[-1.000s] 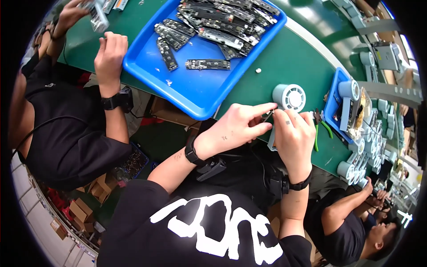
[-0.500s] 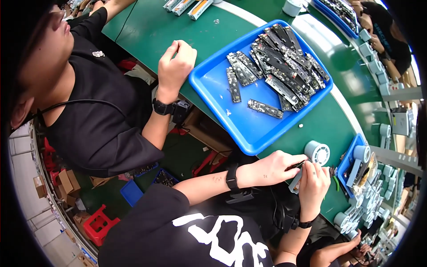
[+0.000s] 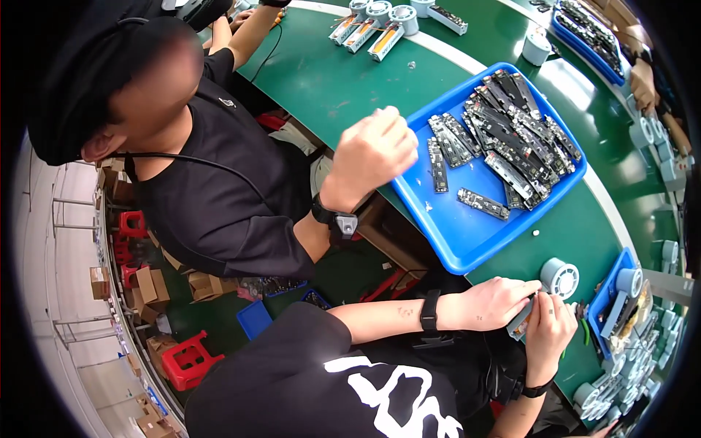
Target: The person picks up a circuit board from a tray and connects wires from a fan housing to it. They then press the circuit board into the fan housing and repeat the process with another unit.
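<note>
Both my hands meet at a pale blue handheld fan (image 3: 560, 278), whose round head faces up. Part of its open handle, with something orange inside, shows under my fingers. My left hand (image 3: 498, 303), with a black band at the wrist, is closed in a pinch at the handle. A dark sliver shows at its fingertips, too hidden to name. Around the handle's other side, my right hand (image 3: 552, 328) has its fingers curled and closed. Just beyond them lies a blue tray (image 3: 456, 252) with a heap of narrow black circuit boards (image 3: 511, 146).
A co-worker's closed hand (image 3: 376, 153) hovers at the tray's left edge. Several fans with orange inside (image 3: 387, 40) lie at the far side. To my right stand a smaller blue tray (image 3: 603, 336) and many pale blue fan parts (image 3: 628, 379). Red stools (image 3: 191, 361) stand on the floor.
The view has shifted, so everything sits further right and lower. The co-worker's hand has come up closer to the tray's edge. My hands stay together at the fan.
</note>
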Demonstrator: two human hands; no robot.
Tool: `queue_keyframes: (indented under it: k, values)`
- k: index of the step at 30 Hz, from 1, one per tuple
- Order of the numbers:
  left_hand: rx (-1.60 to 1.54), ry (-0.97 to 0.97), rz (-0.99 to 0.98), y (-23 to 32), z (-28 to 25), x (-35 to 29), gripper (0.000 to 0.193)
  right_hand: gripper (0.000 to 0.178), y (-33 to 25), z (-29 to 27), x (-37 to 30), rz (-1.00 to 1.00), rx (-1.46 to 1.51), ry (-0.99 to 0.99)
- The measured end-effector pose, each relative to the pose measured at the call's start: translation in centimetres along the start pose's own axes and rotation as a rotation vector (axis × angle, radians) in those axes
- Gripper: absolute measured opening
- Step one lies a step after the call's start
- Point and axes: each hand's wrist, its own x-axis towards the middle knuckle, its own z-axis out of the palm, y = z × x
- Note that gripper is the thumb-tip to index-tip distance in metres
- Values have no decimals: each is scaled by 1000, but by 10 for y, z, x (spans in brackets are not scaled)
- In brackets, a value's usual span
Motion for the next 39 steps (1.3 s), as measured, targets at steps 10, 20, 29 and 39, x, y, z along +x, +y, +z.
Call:
queue_keyframes:
  k: [10,20,29,39]
  values:
    - [68,-28,-2,-1,8,1,34,11,0,13,-10,82,22,105]
    - [10,-126,55,-30,40,20,28,4,15,6,-22,270,74,73]
    - [141,-66,-93,-41,-1,43,35,16,37,52,5,160,280,171]
    - [105,-66,-120,-40,10,35,37,15,43,40,-8,154,269,140]
